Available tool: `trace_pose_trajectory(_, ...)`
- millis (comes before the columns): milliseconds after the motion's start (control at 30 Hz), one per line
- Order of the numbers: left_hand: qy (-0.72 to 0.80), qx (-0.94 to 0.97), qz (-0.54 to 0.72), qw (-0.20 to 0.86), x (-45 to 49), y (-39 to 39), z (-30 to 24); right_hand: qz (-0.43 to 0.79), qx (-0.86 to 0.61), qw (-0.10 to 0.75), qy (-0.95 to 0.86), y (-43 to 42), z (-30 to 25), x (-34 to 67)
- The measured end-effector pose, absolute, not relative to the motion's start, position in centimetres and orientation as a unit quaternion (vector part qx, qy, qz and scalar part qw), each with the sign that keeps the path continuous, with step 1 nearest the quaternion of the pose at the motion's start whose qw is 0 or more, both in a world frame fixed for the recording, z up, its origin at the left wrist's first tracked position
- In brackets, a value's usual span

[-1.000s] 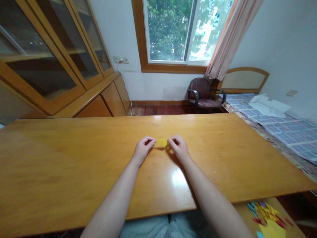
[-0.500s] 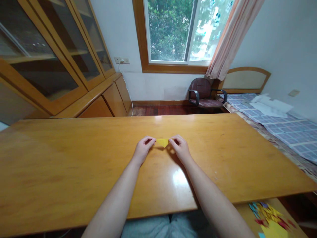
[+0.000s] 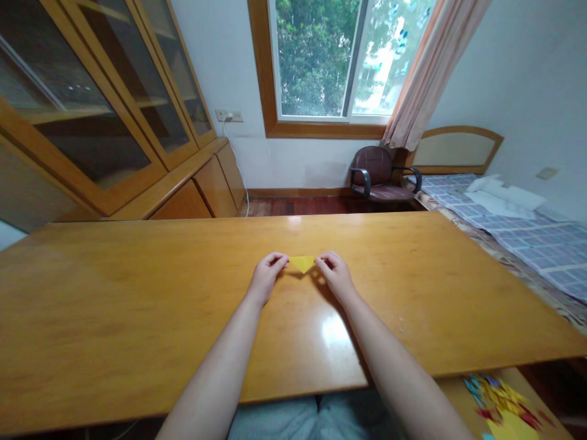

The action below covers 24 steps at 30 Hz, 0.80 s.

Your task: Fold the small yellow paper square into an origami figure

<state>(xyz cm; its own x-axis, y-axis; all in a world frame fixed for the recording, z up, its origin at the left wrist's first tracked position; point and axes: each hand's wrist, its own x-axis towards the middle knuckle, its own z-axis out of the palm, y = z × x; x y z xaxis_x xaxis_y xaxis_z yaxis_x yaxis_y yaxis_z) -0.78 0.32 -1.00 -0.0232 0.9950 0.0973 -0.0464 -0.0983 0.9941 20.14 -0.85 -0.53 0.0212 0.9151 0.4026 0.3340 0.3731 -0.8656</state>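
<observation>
A small yellow folded paper [image 3: 302,263] is held just above the wooden table [image 3: 137,305], near its middle. My left hand [image 3: 266,278] pinches its left corner with curled fingers. My right hand [image 3: 335,276] pinches its right corner the same way. The paper shows as a downward-pointing triangle between the two hands. Both forearms reach in from the bottom of the view.
Glass-fronted wooden cabinets [image 3: 92,122] line the left wall. A dark red office chair [image 3: 376,174] stands under the window, with a bed [image 3: 527,232] at the right. Colourful paper pieces [image 3: 499,406] lie on a low surface at the bottom right, below the table edge.
The hands stay pinched on the yellow paper; its visible shape has narrowed to a pointed triangle. The camera has tilted slightly.
</observation>
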Motion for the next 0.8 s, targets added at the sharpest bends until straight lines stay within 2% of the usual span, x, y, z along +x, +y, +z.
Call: trace_pose_trajectory(800, 0.467, 0.496, 0.529, 0.506, -0.77, 0.46, -0.80, 0.273, -0.487, 0.524, -0.643, -1.01, -0.45, 20.17)
